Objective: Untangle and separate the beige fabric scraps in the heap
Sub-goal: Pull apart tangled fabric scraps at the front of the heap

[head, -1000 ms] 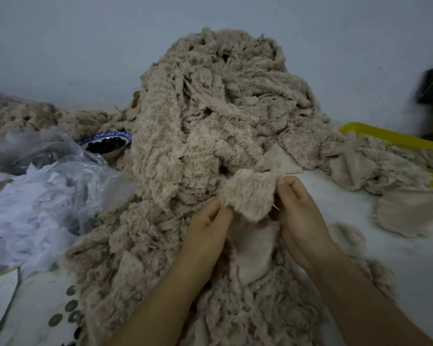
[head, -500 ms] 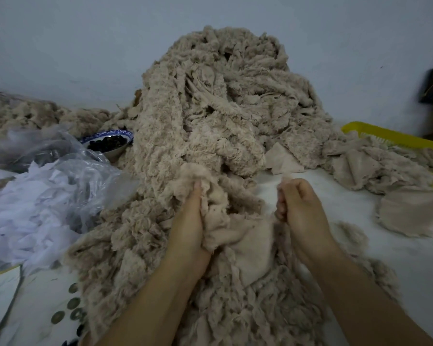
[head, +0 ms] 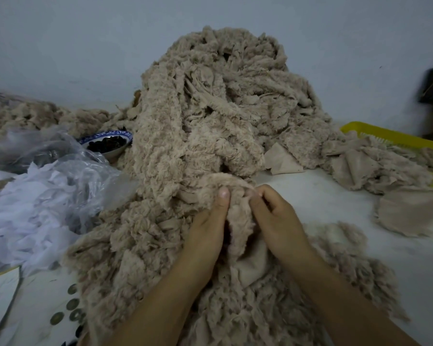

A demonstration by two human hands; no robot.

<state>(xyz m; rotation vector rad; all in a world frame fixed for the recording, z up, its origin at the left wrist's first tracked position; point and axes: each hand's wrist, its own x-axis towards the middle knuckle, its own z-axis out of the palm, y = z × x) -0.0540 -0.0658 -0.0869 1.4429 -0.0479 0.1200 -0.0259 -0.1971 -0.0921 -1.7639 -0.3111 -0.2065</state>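
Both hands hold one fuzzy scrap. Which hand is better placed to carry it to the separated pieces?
Probably the right hand. It pinches the scrap on the side nearest the separated pieces on the white table. The left hand lies against the heap, better for holding that down.

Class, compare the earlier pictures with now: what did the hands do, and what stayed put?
The left hand and right hand, apart half a second ago, have come together and both pinch one fluffy beige scrap. The heap, yellow basket and bowl stayed put.
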